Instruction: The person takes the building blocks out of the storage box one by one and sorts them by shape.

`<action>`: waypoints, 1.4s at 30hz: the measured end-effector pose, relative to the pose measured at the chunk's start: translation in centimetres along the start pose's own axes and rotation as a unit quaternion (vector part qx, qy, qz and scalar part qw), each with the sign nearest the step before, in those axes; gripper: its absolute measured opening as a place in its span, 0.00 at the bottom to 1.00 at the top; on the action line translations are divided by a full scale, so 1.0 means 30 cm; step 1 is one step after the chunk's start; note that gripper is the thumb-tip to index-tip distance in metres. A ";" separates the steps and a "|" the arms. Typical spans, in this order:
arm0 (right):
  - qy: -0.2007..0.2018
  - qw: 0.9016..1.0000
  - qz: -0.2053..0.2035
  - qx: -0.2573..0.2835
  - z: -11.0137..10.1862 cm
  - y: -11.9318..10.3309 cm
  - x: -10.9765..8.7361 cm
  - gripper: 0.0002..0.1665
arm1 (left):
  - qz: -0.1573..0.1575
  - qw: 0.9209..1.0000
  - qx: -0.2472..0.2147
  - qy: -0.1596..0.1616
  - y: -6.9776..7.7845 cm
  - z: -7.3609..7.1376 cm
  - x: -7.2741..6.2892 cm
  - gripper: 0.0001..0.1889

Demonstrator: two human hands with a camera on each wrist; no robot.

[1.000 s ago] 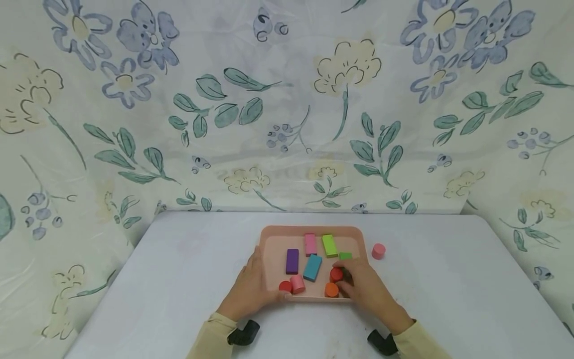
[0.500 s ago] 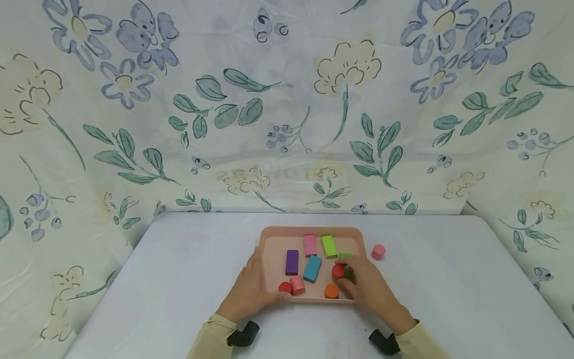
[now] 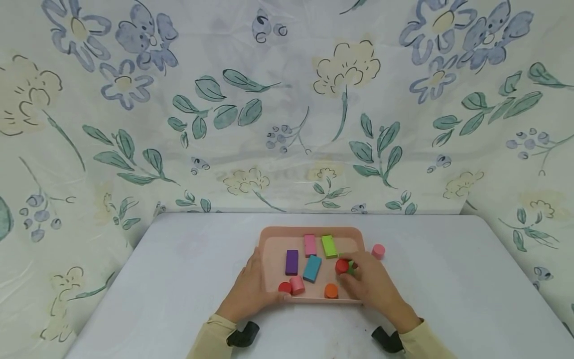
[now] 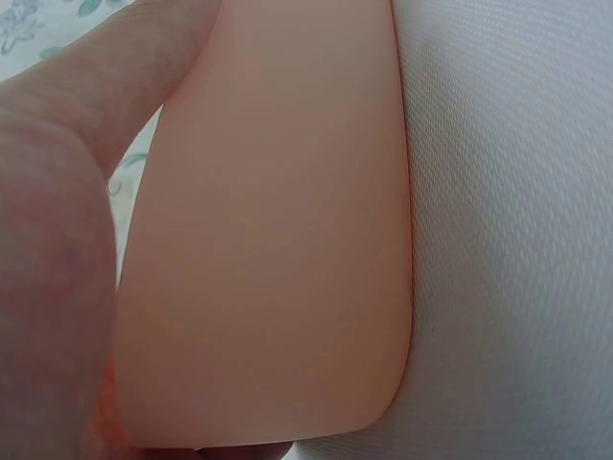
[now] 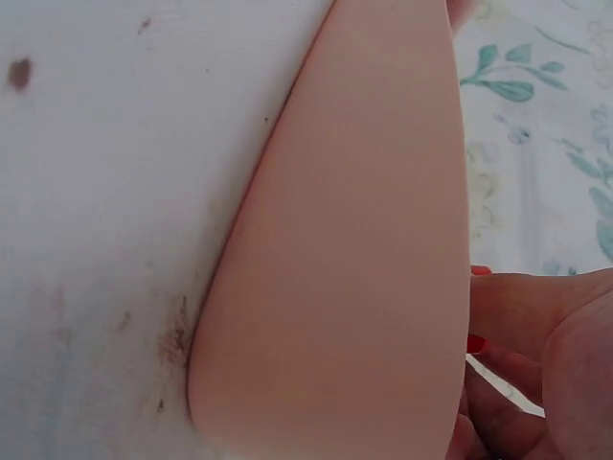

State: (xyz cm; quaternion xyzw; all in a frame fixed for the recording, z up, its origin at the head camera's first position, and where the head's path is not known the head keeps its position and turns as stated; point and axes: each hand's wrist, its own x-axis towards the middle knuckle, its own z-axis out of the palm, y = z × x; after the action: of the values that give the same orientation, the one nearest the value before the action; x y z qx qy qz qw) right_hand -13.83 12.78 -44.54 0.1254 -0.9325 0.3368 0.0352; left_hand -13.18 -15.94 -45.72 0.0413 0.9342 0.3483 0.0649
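Head view: right hand (image 3: 372, 283) pinches red cylinder (image 3: 342, 267), round end up, between thumb and fingertips; green piece (image 3: 352, 268) just right; left hand (image 3: 252, 290) grips tray (image 3: 314, 301) at near-left corner.

The background is filled by a broad, off-white hanging sheet (image 3: 287, 55) printed with blue-violet flowers (image 3: 78, 29), cream-yellow blossoms (image 3: 349, 70), green leafy sprigs (image 3: 209, 89) and small bluish berries (image 3: 281, 137). Behind and along both sides, a flat white table (image 3: 193, 264) with rounded far corners is enclosed by it. Faint creases are seen low on the sheet. The tabletop is finely textured and marked by brown stains (image 5: 174, 340). Everything is lit softly and evenly.
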 end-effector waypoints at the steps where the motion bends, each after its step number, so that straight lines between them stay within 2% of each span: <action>1: 0.004 1.000 -0.001 -0.002 -0.002 0.001 0.000 0.25 | 0.000 1.000 0.002 0.000 0.001 0.000 -0.001 0.73; 6: 0.015 1.000 -0.005 -0.013 -0.010 0.007 0.005 0.24 | 0.003 1.000 0.012 0.004 0.003 -0.001 -0.003 0.74; 14: 0.026 1.000 -0.001 0.003 -0.042 0.020 0.005 0.23 | -0.001 1.000 0.012 0.003 0.004 0.000 -0.004 0.74; 21: 0.054 0.998 -0.021 -0.024 -0.074 0.037 0.003 0.25 | 0.000 1.000 0.000 -0.004 0.004 -0.002 -0.006 0.74; 30: 0.050 0.999 0.013 -0.011 -0.099 0.050 0.004 0.26 | 0.007 1.000 -0.005 -0.002 0.002 -0.002 -0.003 0.73; 34: 0.061 0.998 0.017 -0.005 -0.112 0.057 0.007 0.24 | 0.000 1.000 -0.003 -0.003 0.003 -0.001 -0.002 0.74; 42: 0.102 0.994 0.006 -0.028 -0.122 0.089 0.019 0.24 | -0.001 1.000 -0.007 -0.003 0.001 0.002 -0.001 0.73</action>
State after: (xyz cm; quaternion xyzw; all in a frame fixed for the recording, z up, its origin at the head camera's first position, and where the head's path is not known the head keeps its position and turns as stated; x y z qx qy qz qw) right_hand -15.15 16.99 -43.29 0.0835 -0.9339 0.3217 0.1314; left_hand -13.14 -15.88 -45.75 0.0410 0.9315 0.3549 0.0681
